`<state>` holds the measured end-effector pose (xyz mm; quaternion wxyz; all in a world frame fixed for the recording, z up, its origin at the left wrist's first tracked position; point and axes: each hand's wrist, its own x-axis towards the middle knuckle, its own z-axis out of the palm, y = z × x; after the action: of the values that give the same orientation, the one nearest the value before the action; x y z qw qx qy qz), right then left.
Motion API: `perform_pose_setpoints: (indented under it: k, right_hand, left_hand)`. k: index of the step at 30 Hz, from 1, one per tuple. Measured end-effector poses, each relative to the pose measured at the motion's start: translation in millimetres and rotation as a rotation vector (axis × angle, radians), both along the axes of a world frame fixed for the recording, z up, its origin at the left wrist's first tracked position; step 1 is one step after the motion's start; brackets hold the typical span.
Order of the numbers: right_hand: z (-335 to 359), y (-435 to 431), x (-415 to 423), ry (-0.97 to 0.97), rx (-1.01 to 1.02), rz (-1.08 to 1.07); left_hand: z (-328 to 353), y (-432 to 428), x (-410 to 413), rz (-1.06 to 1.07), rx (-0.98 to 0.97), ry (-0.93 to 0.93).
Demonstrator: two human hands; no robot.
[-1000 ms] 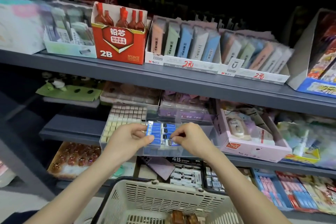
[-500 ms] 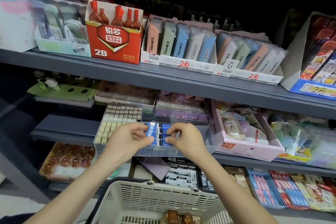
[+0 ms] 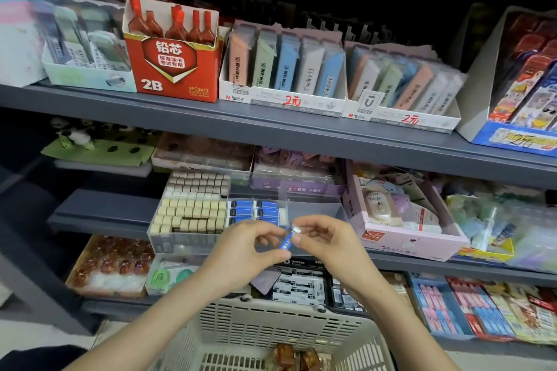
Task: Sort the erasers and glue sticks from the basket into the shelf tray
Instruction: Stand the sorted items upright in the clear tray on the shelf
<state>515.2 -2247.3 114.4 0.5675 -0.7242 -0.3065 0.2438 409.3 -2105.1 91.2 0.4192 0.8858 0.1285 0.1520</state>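
Both hands meet in front of the middle grey metal shelf [image 3: 96,214], just off its front edge, with a small white eraser in a blue sleeve [image 3: 287,240] between them. The left hand [image 3: 241,253] has its fingers [image 3: 265,227] curled, forefinger and thumb pinching the lower, sleeved part. The right hand [image 3: 330,247] pinches the upper part near the bare white end with its own curled fingers [image 3: 304,221]. The eraser is tilted, white end upward and toward the right hand, and hangs in the air touching neither tray nor basket.

Just behind the hands, at the shelf's front edge, sits the clear plastic divided tray [image 3: 184,242]. Its left compartments hold rows of small beige block erasers [image 3: 193,214]. The next compartment to the right holds blue-sleeved erasers [image 3: 256,209] lying flat in two columns.

Below the forearms, at the bottom edge of the view, is the cream slotted plastic basket [image 3: 271,325], with a few brown-wrapped items [image 3: 289,355] at its bottom; what they are is hard to tell.

To the right of the tray on the same shelf stands a pink cardboard display box [image 3: 407,239]. On the shelf above, a red cardboard box marked 2B [image 3: 171,72] stands near the front edge.
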Motion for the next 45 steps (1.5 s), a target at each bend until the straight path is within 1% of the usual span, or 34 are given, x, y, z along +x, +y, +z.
perform_pose_setpoints:
  k: [4,5,6,9,12,15,17,19,22,27,32,35,36,39,40,41,44,45]
  right_hand:
    - [2,5,21,0.031,0.018,-0.15]
    - [2,8,26,0.019,0.001,-0.167]
    - [2,13,31,-0.001,-0.028,-0.175]
    - [0,32,41,-0.112,-0.142,-0.175]
    - [0,52,46,-0.262,-0.269,-0.145]
    - [0,67,49,-0.4,-0.458,-0.11]
    - [0,74,50,-0.427,-0.555,-0.069]
    - [1,79,51,-0.443,-0.617,-0.019]
    - [6,84,53,-0.481,-0.656,0.018]
    - [4,84,53,-0.505,-0.632,-0.006]
    - [-4,90,45,-0.63,-0.667,-0.08]
    - [-4,90,42,-0.653,-0.668,-0.074]
    - [-4,86,43,-0.624,-0.65,-0.061]
    - [1,68,44,-0.421,-0.517,0.02]
    - [1,62,44,-0.418,-0.509,0.059]
    - [0,57,43,-0.468,-0.525,0.097]
    - [-4,52,39,-0.716,-0.571,0.157]
    - [-4,51,38,-0.739,-0.564,0.15]
  left_hand:
    - [-14,21,8,0.066,0.48,-0.102]
    - [-18,27,11,0.053,0.594,-0.082]
    - [-21,32,13,0.025,0.68,-0.021]
    - [-32,43,17,-0.077,0.826,0.127]
    - [-33,49,14,-0.102,0.93,0.147]
    - [-32,54,12,-0.109,0.976,0.146]
    - [-34,55,11,-0.109,0.979,0.153]
    - [-36,56,11,-0.104,0.977,0.151]
    - [-36,57,12,-0.105,0.99,0.153]
    - [-34,57,12,-0.126,0.984,0.158]
    - [-36,57,13,-0.13,0.994,0.176]
    - [-35,56,12,-0.13,0.993,0.174]
    - [-35,56,12,-0.129,0.988,0.172]
    - [-35,56,13,-0.131,0.982,0.176]
    - [-35,56,13,-0.131,0.984,0.177]
    - [-35,56,13,-0.132,0.983,0.174]
    - [-33,56,13,-0.135,0.975,0.167]
    - [-33,56,12,-0.135,0.971,0.167]
